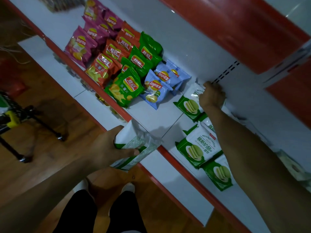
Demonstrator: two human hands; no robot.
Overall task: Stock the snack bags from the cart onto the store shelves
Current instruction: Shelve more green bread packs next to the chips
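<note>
Left hand grips a small stack of white-and-green bags by its lower end, thumb across the front, holding it tilted just over the red front edge of the shelf. The right hand reaches to the shelf's back edge, its fingers curled over the top of the rear bag, with the fingertips hidden behind it. That rear bag leans rather than stands, and two like bags, the middle bag and the front bag, overlap each other toward the front edge. A tug or push at the back could, I judge, topple the row forward or slide the front bag off the lip. The stack is slick film held at one end, so a loosened grip would likely let a bag slip to the floor. Just beside the row, on its left, sit blue chip bags, with green chip bags beyond them crowding that side. Bare room shows mainly along the front edge. The cart stands at the far left, well apart from the shelf.
</note>
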